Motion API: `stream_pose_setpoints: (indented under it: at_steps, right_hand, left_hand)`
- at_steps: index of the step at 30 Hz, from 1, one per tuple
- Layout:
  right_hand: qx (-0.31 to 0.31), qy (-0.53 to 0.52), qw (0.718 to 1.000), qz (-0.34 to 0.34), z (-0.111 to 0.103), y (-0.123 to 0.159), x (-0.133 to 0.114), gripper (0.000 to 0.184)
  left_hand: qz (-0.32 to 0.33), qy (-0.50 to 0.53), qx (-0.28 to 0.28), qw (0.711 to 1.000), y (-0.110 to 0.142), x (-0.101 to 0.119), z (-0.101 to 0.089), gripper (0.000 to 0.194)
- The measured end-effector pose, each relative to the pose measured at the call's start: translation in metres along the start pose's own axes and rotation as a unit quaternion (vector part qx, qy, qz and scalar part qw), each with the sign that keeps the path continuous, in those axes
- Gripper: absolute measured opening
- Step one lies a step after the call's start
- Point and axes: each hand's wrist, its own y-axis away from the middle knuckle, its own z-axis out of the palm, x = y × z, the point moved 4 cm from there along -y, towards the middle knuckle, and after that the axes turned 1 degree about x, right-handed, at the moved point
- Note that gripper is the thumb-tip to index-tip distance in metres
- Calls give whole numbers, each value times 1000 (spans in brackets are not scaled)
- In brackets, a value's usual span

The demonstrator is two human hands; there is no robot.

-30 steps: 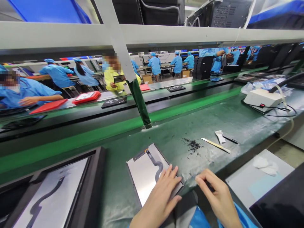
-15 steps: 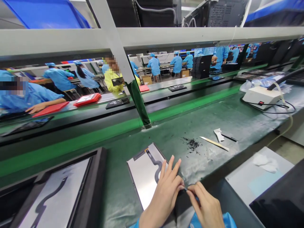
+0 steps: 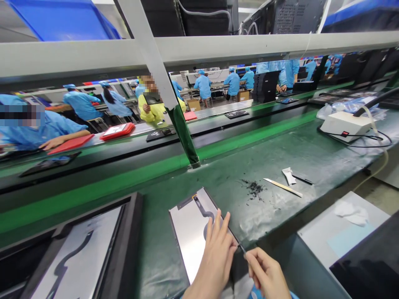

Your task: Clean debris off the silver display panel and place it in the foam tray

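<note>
A silver-backed display panel (image 3: 187, 232) with a dark curved flex cable (image 3: 200, 206) lies at a slant on the green bench. My left hand (image 3: 215, 253) rests on its right side, with some fingers stretched over the back and the thumb and forefinger closed at the edge. Off that edge, my right hand (image 3: 264, 270) pinches a thin dark strip (image 3: 242, 248) whose near end is hidden by the fingers. Black shreds (image 3: 254, 189) lie in a small heap beyond the hands. A pale, pointed blade-like tool (image 3: 283, 187) sits to their right.
A second panel (image 3: 77, 253) lies in a black foam-edged tray (image 3: 132, 241) at left. A black pen-like tool (image 3: 302, 179) touches white tissue (image 3: 289, 176). A white box (image 3: 346, 124) with cables stands at far right. A green post (image 3: 185, 137) rises beyond; co-workers sit past the conveyor.
My right hand has moved slightly down and away from my left, and more of the thin dark strip shows between them. The view has shifted a little.
</note>
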Motion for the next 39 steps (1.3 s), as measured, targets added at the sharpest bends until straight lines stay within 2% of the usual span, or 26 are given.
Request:
stream_pose_setpoints:
  at_steps: [4,6,8,12,16,21,27,39]
  right_hand:
    - [-4,105,994,-41,-2,4,-7,50]
    - [2,156,986,-64,-5,5,-13,46]
    - [-9,172,982,-75,-7,5,-17,42]
    - [-62,116,989,-65,-4,5,-22,39]
    - [-63,87,994,-19,-7,5,-20,47]
    - [-97,12,995,10,-8,-1,-14,58]
    - [-121,-62,990,47,-8,-8,-5,63]
    - [-83,-97,990,58,-10,-6,-7,63]
  left_hand:
    - [76,-50,-3,996,-8,13,2,20]
    - [78,-39,-10,996,-15,14,2,19]
    - [54,-14,-18,998,-21,10,2,20]
    - [-6,42,-22,999,-19,1,0,18]
    - [-55,59,16,997,-2,-6,3,16]
    - [-22,23,54,998,17,-8,18,43]
    - [-11,13,57,998,22,-8,24,53]
    - [-35,19,40,998,22,-10,29,46]
